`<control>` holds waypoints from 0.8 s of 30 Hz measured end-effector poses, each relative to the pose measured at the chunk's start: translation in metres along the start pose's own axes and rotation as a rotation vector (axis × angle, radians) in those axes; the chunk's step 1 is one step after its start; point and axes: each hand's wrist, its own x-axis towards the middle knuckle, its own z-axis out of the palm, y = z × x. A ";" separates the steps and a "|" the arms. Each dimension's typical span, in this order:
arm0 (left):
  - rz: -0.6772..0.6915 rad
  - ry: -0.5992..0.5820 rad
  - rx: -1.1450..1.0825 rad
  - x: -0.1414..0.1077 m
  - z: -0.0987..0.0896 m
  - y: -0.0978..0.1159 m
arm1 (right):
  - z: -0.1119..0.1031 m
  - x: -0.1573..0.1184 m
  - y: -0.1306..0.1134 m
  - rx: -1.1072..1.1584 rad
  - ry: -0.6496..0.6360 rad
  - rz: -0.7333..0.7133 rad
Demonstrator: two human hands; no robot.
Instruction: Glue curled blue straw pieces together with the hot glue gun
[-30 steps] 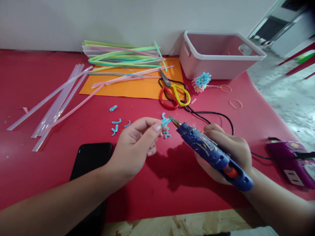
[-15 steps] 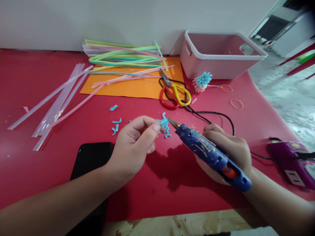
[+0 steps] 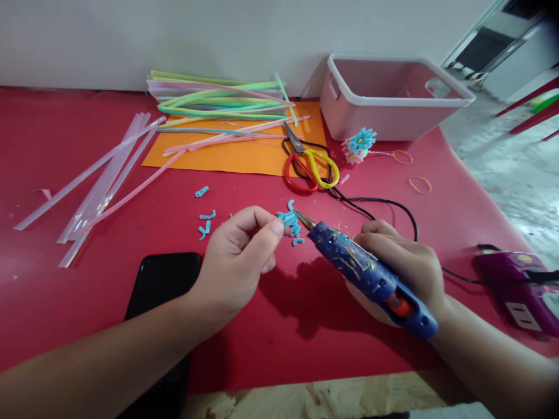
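Between thumb and forefinger, my left hand pinches a small blue pipe-cleaner piece. My right hand is wrapped round a blue hot glue gun, whose surface is crusted with dried glue. Its metal nozzle points left and up, with the tip at or very close to the blue piece; contact is hard to tell. Short blue pipe-cleaner bits lie on the red table left of my fingers, and more lie just beyond the held piece. A blue bit on a thin wire rests farther back.
Scissors lie on orange paper by bundled pipe cleaners. Clear glue sticks are at left, a phone under my left forearm. A pink bin, flower, black cord and purple power block occupy the right.
The glue gun and my right hand have shifted slightly left, with the nozzle closer over the blue piece. My left hand has barely moved.
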 end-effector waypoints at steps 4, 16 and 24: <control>0.010 -0.008 -0.009 0.000 -0.001 -0.001 | 0.000 0.001 0.000 -0.003 -0.001 -0.010; 0.001 0.008 -0.016 0.000 -0.001 -0.001 | 0.000 -0.002 0.004 -0.019 -0.001 -0.035; 0.005 0.014 -0.029 -0.001 0.000 -0.001 | 0.001 -0.003 0.002 -0.037 0.001 -0.028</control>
